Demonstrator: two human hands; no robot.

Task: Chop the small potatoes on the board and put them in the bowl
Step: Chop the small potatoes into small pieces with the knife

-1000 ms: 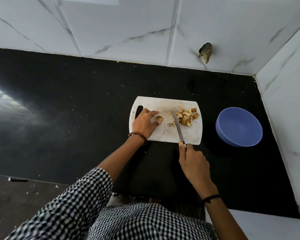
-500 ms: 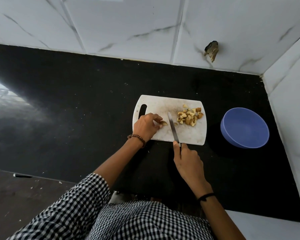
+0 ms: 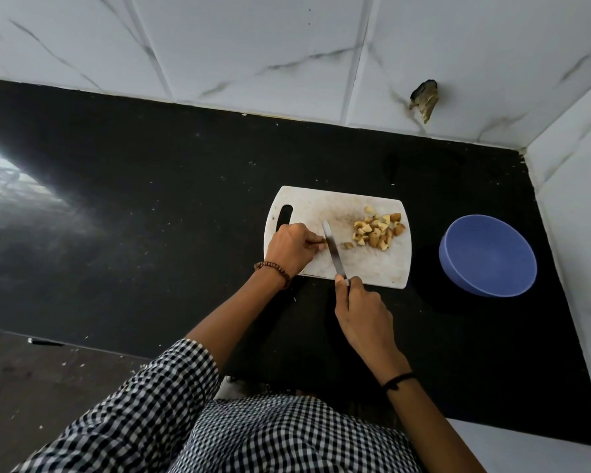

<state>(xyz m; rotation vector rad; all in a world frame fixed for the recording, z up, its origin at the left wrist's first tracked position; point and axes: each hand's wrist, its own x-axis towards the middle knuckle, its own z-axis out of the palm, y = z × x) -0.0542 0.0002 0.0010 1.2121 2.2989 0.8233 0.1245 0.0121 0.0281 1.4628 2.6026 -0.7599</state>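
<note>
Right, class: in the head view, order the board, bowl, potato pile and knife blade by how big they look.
1. board
2. bowl
3. potato pile
4. knife blade
The last two are unsure: the blade looks longer than the pile, but far thinner.

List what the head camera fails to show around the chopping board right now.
1. Head view: the potato piece at the blade is nearly all hidden by the left hand fingers and the knife.
2. Head view: the knife's handle is covered by the right hand.
3. Head view: the chopped pieces overlap and are too small to count.
4. Head view: the dark lump on the wall is too small to identify.
</note>
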